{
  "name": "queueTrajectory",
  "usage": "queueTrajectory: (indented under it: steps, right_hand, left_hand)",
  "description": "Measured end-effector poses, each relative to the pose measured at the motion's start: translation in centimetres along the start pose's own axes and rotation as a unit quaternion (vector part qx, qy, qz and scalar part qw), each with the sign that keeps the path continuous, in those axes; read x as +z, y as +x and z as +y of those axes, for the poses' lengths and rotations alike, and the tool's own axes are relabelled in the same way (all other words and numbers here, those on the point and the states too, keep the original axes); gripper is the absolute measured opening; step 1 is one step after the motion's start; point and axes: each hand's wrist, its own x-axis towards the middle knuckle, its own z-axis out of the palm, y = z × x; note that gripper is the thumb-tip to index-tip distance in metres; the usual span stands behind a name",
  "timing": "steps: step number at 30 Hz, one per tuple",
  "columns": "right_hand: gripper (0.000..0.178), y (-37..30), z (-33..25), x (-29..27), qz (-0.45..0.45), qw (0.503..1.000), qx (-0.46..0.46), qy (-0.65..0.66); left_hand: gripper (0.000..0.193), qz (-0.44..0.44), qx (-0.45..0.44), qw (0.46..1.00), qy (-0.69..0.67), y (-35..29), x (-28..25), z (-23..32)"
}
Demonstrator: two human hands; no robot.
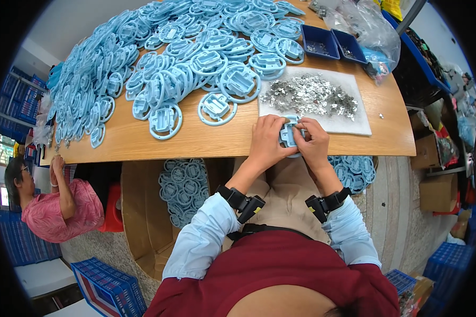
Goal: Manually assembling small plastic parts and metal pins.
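Both my hands meet over the table's front edge around one light blue plastic ring-shaped part [287, 135] with a boxy centre. My left hand [267, 138] is closed on its left side, thumb along the near edge. On the other side my right hand [313, 141] pinches in at the part's right edge; whether its fingertips also hold a small metal piece is hidden. Just beyond my hands, a heap of small silvery metal pieces [314, 94] lies on a white foam sheet [360, 122].
A large pile of the same blue parts [164, 68] covers the table's left and back. Two dark blue trays [320, 43] stand back right beside a clear plastic bag [373, 31]. Below the table, a cardboard box [143, 211] holds more blue parts. A person [63, 208] sits at the left.
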Motion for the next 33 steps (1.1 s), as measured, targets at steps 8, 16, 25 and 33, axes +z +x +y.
queueTrajectory:
  steps: [8, 16, 25, 33]
  right_hand:
    - [0.017, 0.2, -0.2, -0.3, -0.041, 0.999, 0.000, -0.009]
    - [0.017, 1.4, -0.2, -1.1, -0.095, 0.995, 0.003, 0.041]
    - [0.019, 0.9, -1.3, -0.9, -0.088, 0.978, -0.076, -0.175]
    - [0.027, 1.6, 0.1, -1.2, -0.084, 0.991, 0.096, -0.041]
  left_hand:
    - [0.060, 0.000, -0.001, 1.000, 0.000, 0.0, 0.0, 0.1]
    - [0.060, 0.003, 0.000, 1.000, 0.002, -0.1, -0.1, -0.1]
    - [0.061, 0.002, 0.003, 1.000, 0.006, -0.2, 0.2, -0.3]
    - [0.063, -0.010, 0.002, 1.000, -0.005, 0.1, 0.0, -0.1]
